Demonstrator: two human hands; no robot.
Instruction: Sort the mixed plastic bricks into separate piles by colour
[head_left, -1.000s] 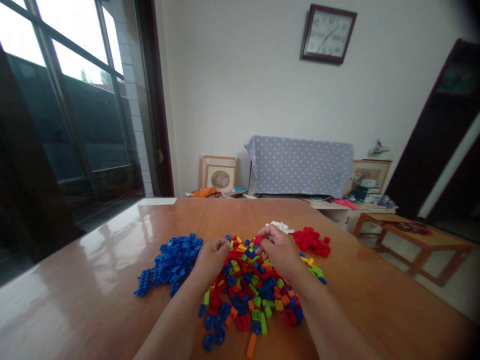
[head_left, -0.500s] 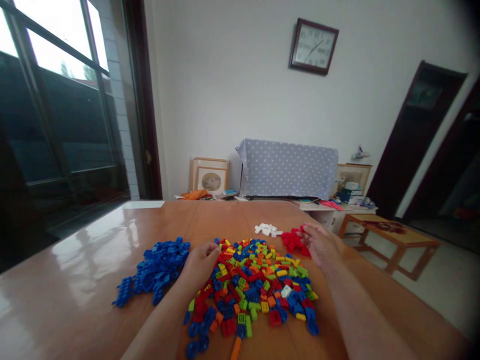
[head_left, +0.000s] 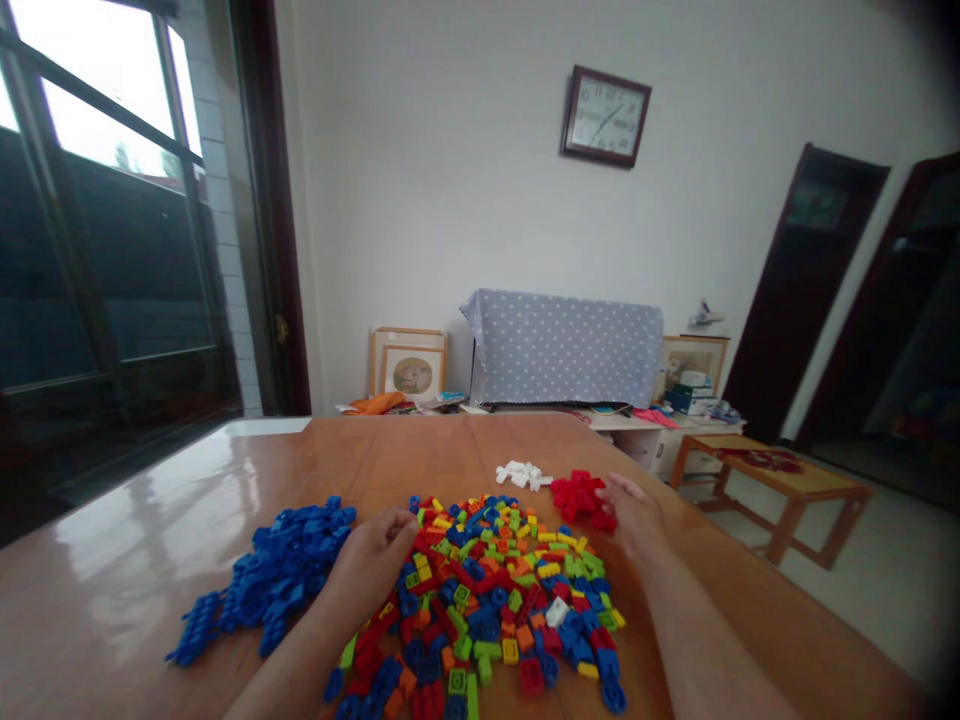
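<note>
My left hand is closed, its fingers curled at the left edge of a mixed heap of coloured toy building bricks. Whatever its fingertips hold, if anything, is hidden. To its left lies a pile of blue building bricks, partly behind my left wrist. My right hand is beside a small pile of red building bricks, fingers partly bent and apart, the tips at the pile's right side. No brick shows clearly in it. A few white bricks lie left of the red pile.
Everything lies on a glossy brown wooden table. Behind it stands a low white cabinet with a cloth-covered object and framed pictures. A small wooden bench is off the table's right side.
The view has tilted up and shifted slightly. My right hand has lowered beside the red pile, and the red brick at its fingertips no longer shows there. My left hand stays closed near the mixed heap.
</note>
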